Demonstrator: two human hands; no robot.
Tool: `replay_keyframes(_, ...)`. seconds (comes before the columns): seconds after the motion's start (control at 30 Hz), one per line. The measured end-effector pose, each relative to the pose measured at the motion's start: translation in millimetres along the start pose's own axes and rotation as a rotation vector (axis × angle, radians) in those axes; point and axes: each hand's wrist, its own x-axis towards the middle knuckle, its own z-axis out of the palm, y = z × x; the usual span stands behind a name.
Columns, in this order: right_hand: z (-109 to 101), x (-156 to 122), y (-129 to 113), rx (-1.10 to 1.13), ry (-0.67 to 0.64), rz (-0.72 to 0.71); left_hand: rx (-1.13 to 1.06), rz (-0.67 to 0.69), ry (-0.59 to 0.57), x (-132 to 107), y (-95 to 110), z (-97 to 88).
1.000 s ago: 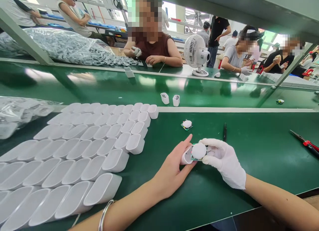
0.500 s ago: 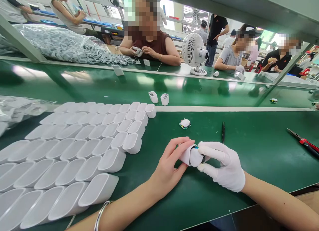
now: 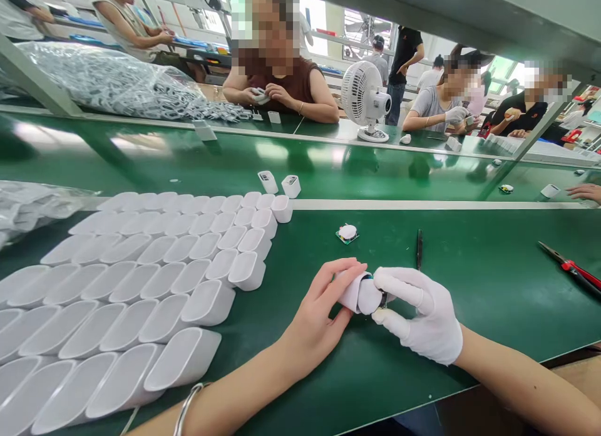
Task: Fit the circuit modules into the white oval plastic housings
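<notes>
My bare left hand (image 3: pixel 319 317) is closed around a white plastic housing (image 3: pixel 348 294) above the green bench. My right hand (image 3: pixel 420 311), in a white glove, pinches a circuit board (image 3: pixel 384 298) by its edge. A round white pad (image 3: pixel 369 297) on the board faces me, and the board sits partly inside the housing's open end. Most of the board is hidden by the housing and my fingers. Just beyond my hands lies another circuit board (image 3: pixel 347 233) with a white pad on top.
Rows of white housings (image 3: pixel 159 279) cover the left of the bench. A black stick-like tool (image 3: pixel 419 249) and red-handled pliers (image 3: pixel 570 267) lie to the right. Two housings (image 3: pixel 280 183) stand on the green belt (image 3: pixel 225 166). Co-workers sit opposite, near a white fan (image 3: pixel 366 101).
My hands and the parts in them have hardly moved. The items on the belt have shifted left, and another white housing and a co-worker's hand have appeared at the far right.
</notes>
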Motion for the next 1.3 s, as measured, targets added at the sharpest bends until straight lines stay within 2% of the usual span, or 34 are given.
replay_keyframes(0.5,-3,2,-2,-0.026,-0.037,-0.011,-0.011,-0.036,-0.045,0,2,0.2)
replay_keyframes(0.67,-1,0,1,0.033,-0.026,0.007,-0.084,-0.047,-0.108,1,-2,1.0)
replay_keyframes(0.73,-1,-2,4,0.124,-0.019,0.106,-0.147,-0.08,-0.134,1,-3,1.4)
replay_keyframes(0.77,-2,-3,5,0.19,-0.023,0.206,-0.182,-0.103,-0.15,1,-2,1.6)
replay_keyframes(0.87,-6,-1,8,0.477,-0.078,0.638,-0.272,-0.166,-0.197,1,1,1.7)
replay_keyframes(0.93,-9,3,10,0.694,-0.183,0.847,-0.278,-0.189,-0.216,1,5,1.2)
replay_keyframes(1.03,-12,11,12,0.936,-0.412,0.899,-0.249,-0.251,-0.232,-1,9,0.4)
replay_keyframes(1.1,-12,13,13,0.994,-0.447,0.881,-0.323,-0.357,-0.229,-1,10,0.7)
replay_keyframes(1.17,-8,11,15,0.992,-0.339,0.893,-0.519,-0.517,-0.215,1,11,1.9)
replay_keyframes(1.3,4,1,18,0.907,-0.015,0.988,-0.89,-0.823,-0.169,10,14,4.2)
